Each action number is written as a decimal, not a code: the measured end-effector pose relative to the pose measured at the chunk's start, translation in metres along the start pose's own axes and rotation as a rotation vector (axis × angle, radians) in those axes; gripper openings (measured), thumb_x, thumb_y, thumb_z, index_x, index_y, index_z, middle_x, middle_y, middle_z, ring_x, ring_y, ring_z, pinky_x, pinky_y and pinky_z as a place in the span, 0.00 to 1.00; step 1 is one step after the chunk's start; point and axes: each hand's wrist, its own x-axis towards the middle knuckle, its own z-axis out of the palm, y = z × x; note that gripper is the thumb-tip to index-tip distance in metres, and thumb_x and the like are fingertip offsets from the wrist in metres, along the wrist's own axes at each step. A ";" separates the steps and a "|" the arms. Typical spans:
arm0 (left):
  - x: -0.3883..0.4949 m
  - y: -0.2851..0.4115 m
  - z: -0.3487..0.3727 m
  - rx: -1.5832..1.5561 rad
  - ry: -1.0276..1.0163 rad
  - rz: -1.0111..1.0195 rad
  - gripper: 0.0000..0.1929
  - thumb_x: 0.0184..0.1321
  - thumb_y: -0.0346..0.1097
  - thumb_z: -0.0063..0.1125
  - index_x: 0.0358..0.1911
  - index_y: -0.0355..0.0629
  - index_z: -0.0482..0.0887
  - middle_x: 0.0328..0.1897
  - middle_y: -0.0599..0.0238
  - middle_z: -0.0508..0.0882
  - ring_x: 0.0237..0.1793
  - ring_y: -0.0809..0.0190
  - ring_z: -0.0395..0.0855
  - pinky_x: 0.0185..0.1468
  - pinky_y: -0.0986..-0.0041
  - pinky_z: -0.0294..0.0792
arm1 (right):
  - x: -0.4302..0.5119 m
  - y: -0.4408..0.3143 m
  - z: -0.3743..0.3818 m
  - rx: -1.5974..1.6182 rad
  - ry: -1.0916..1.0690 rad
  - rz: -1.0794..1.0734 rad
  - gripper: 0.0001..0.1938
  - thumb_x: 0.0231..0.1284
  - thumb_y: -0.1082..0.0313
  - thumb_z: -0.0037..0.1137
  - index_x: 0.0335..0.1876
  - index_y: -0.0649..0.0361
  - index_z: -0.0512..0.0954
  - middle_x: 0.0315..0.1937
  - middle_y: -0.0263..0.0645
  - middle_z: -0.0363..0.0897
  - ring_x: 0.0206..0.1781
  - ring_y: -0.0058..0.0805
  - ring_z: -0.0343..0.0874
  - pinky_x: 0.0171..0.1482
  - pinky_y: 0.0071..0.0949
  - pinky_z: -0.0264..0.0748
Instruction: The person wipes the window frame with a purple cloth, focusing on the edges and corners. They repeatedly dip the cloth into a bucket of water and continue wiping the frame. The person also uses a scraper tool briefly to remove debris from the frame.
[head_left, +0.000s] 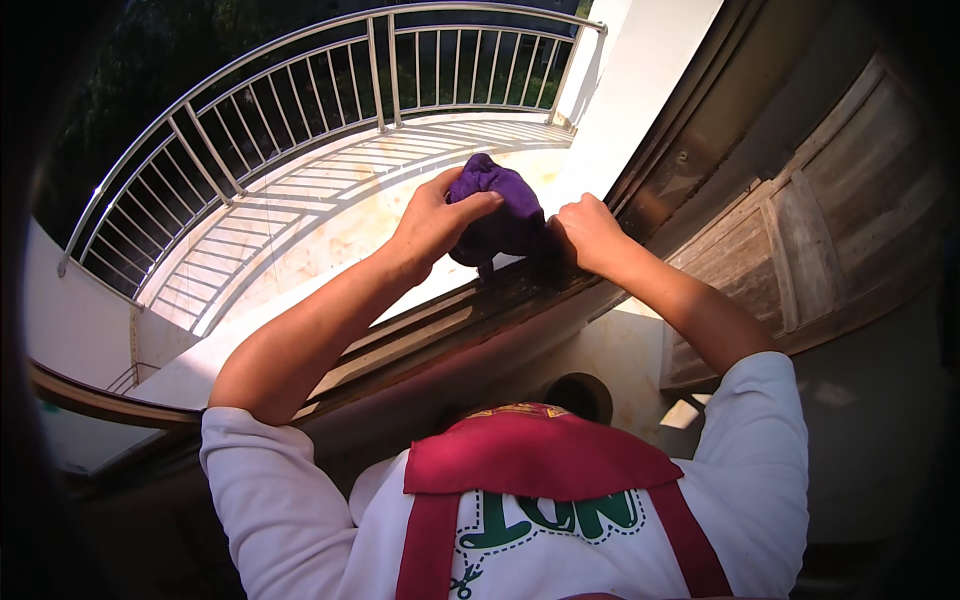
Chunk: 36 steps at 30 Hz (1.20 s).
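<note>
A bunched purple cloth (510, 187) hangs over the dark window track (420, 322), its upper part sunlit and its lower part in shade. My left hand (450, 210) grips the cloth from the left, with the thumb laid across its front. My right hand (585, 229) is curled at the cloth's right edge, close to the corner of the window frame. The fingers of this hand are folded, and whether they hold a piece of the cloth cannot be told.
Beyond the track lies a sunlit balcony floor (300, 251) with a curved metal railing (379, 71). A dark frame post (675, 105) rises on the right, beside a worn wooden door (795, 247). A round dark opening or container (600, 394) is below.
</note>
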 end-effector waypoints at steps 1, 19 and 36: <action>0.001 0.000 0.000 -0.007 -0.004 -0.006 0.23 0.61 0.42 0.64 0.56 0.37 0.78 0.41 0.62 0.85 0.37 0.67 0.84 0.36 0.75 0.78 | 0.000 0.005 0.002 0.070 0.041 0.031 0.03 0.43 0.69 0.60 0.26 0.54 0.82 0.26 0.44 0.82 0.34 0.47 0.82 0.42 0.42 0.75; 0.007 0.024 -0.001 -0.041 -0.039 -0.035 0.21 0.60 0.40 0.66 0.53 0.35 0.81 0.42 0.60 0.86 0.38 0.66 0.84 0.43 0.76 0.75 | -0.006 0.004 -0.028 -0.244 -0.214 -0.150 0.07 0.56 0.65 0.53 0.30 0.45 0.84 0.25 0.32 0.82 0.35 0.33 0.83 0.55 0.35 0.65; 0.008 0.027 -0.020 0.067 -0.004 -0.031 0.24 0.62 0.45 0.63 0.57 0.36 0.77 0.41 0.60 0.85 0.38 0.64 0.86 0.34 0.73 0.80 | 0.003 0.010 -0.011 0.254 0.025 -0.145 0.05 0.32 0.72 0.59 0.20 0.61 0.80 0.23 0.51 0.81 0.33 0.51 0.81 0.41 0.39 0.75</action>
